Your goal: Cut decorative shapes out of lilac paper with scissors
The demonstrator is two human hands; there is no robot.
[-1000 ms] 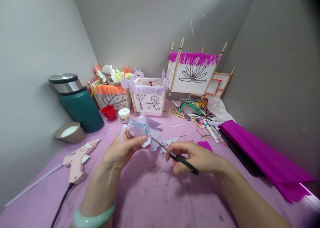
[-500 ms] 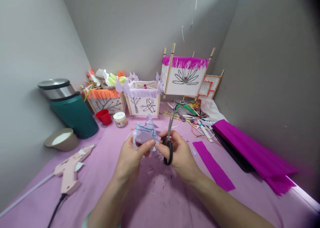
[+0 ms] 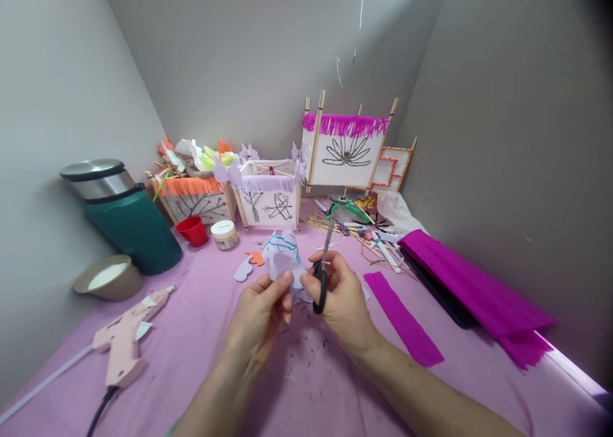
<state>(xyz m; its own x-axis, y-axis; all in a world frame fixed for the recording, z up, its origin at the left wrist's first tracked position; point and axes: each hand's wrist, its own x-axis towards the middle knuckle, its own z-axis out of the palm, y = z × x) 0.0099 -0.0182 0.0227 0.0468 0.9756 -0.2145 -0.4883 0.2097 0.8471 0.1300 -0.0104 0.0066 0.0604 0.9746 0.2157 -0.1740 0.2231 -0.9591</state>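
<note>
Between thumb and fingers, my left hand (image 3: 261, 306) pinches a thin pale lavender paper (image 3: 286, 264). Blue drawn lines show on a pale paper part (image 3: 280, 244) just beyond my fingertips; I cannot tell if it is one piece with the held paper. Black-handled scissors (image 3: 322, 282) are in my right hand (image 3: 345, 303), blades pointing up and away. The right thumb and fingertips also touch the paper's right edge. A lavender cut-out (image 3: 244, 269) and an orange cut-out (image 3: 256, 258) lie left of the paper. Small scraps dot the pink tablecloth (image 3: 201, 354).
A pink glue gun (image 3: 125, 341), a bowl (image 3: 108, 276), a teal tumbler (image 3: 134, 223), a red cup (image 3: 192, 231) and a white jar (image 3: 224, 235) stand left. Decorated paper lanterns (image 3: 347, 159) line the back. Magenta paper strip (image 3: 405, 319) and folded magenta paper (image 3: 474, 283) lie right.
My left hand has drawn back and lower on the paper, turning it, so the lavender and orange cut-outs now show. The scissors stay in my right hand. The view has shifted slightly.
</note>
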